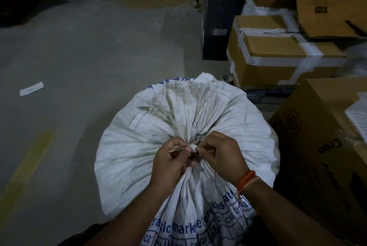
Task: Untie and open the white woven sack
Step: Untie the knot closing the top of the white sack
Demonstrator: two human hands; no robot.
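The white woven sack (186, 126) stands full on the grey floor (79, 47), its neck gathered into a tight bunch directly under both hands. The left hand (170, 161) has its fingers curled, pinching a thin pale tie string (195, 142) at the bunch; the right hand (221, 156), just beside it, pinches the same tie from the other side. The knot itself is mostly hidden between the fingertips and hard to make out. An orange thread band (246, 181) circles the right wrist. Taped cardboard boxes (278, 53) sit beyond the right hand, partly cut off by the frame edge.
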